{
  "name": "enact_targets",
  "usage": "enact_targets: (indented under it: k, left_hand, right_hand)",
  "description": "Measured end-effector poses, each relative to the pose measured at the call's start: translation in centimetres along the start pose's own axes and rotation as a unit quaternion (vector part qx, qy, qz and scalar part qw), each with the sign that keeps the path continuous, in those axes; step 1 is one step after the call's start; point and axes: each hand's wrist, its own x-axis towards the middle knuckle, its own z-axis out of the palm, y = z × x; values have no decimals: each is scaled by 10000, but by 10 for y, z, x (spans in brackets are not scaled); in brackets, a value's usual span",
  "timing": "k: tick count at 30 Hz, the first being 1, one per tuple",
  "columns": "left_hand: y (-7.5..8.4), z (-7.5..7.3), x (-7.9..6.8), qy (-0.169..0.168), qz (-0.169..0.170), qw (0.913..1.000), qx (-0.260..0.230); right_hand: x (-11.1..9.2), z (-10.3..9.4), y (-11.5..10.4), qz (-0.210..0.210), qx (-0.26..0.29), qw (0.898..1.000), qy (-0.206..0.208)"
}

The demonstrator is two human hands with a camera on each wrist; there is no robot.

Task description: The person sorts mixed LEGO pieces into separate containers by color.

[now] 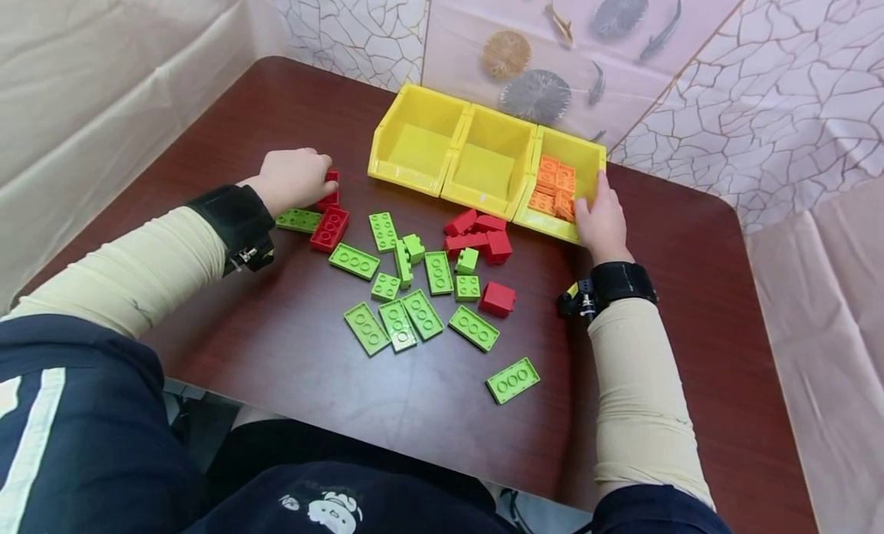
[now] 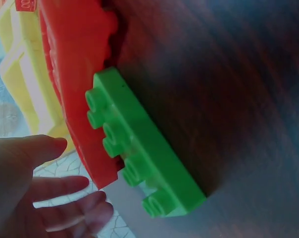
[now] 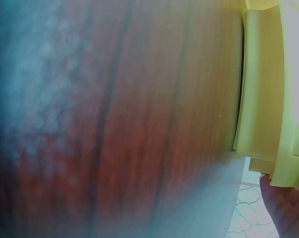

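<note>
Beside the spread left hand [image 1: 293, 179] lies a red brick [image 1: 329, 201] (green brick [image 1: 298, 220] nearer the wrist); right hand [image 1: 605, 221] pinches a yellow bin [image 1: 587, 159]

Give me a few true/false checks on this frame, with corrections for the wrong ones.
1. Orange bricks lie in the right-hand yellow bin. True.
2. The right hand touches that bin. True.
3. The left hand is inside a bin. False: the left hand is at the leftmost red bricks.
4. The green bricks are in the middle bin. False: the green bricks lie on the table.
5. In the left wrist view, a green brick is beside a red one. True.
</note>
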Motion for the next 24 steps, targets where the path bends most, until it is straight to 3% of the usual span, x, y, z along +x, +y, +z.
enact_targets:
  k: [7,12,18,24]
  left_hand:
    - [10,6,0,-314,-666,9969,-290]
    - [17,8,0,-343,-847,9949,-436]
    - [20,6,0,-247,-741,9945,-692]
    - [31,-1,-5,31,-264,9976,-637]
  right_hand:
    - [0,1,1,-76,30,9999,62]
    - [1,2,1,-41,54,10000,-6]
    - [3,3,2,-31,55,10000,-35]
    - [3,1,2,-2,49,10000,-42]
